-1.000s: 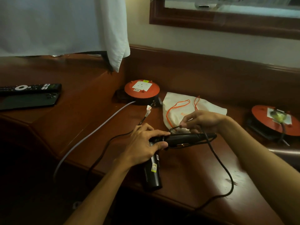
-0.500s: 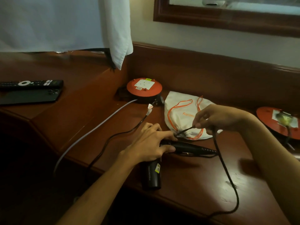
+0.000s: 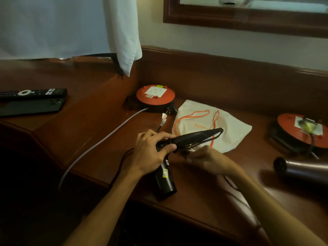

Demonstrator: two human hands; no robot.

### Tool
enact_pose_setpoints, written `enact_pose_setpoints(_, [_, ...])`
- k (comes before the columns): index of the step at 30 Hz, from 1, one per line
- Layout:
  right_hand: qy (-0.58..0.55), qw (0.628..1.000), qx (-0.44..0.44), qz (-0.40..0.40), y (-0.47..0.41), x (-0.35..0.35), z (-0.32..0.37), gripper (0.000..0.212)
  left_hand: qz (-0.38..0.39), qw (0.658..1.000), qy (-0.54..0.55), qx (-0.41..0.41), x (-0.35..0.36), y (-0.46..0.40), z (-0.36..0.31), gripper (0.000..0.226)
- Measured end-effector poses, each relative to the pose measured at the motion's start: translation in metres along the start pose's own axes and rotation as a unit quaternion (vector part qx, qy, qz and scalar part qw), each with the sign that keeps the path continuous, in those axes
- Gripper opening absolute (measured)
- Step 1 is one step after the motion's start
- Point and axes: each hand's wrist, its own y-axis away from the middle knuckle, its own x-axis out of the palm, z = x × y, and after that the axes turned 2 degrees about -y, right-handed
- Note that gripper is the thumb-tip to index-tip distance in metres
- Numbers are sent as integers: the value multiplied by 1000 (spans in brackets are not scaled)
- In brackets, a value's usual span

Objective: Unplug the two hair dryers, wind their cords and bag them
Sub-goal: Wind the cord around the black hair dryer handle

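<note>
My left hand (image 3: 150,153) grips a black hair dryer (image 3: 192,137) where its folded handle meets the barrel (image 3: 165,181), which points toward me on the wooden desk. My right hand (image 3: 207,159) is under the handle and pinches the black cord (image 3: 213,138) against it. A loop of cord runs along the handle's underside. A white drawstring bag (image 3: 229,132) with orange strings lies flat just behind. A second, bronze hair dryer (image 3: 300,170) lies at the right, its cord plugged into the right orange reel (image 3: 301,130).
Another orange extension reel (image 3: 155,95) sits at the back with a grey cable (image 3: 99,143) running off the desk's front. A remote (image 3: 33,93) and a phone (image 3: 30,108) lie on the raised left shelf. A white towel (image 3: 122,32) hangs above.
My right hand has come down from above the bag to beneath the handle, bringing the cord with it. The handle's end has lifted. The view shifted and the second dryer came into sight.
</note>
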Motion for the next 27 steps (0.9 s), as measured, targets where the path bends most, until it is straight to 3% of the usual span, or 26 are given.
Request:
enact_pose_setpoints(6, [65, 993, -69, -70, 23, 35, 31, 29, 9, 997, -73, 20, 11, -6, -7, 42])
enact_pose_setpoints(9, [57, 992, -70, -92, 25, 31, 43, 22, 7, 996, -84, 9, 14, -6, -5, 41])
enact_pose_setpoints(15, [75, 995, -51, -37, 24, 4, 65, 17, 7, 995, -101, 18, 12, -4, -11, 37])
enact_pose_setpoints(23, [9, 999, -30, -37, -1, -24, 66, 20, 60, 968, -204, 132, 4, -1, -15, 51])
enact_pose_setpoints(27, [25, 999, -15, -27, -7, -30, 67, 20, 78, 965, -218, 125, 7, -4, -19, 61])
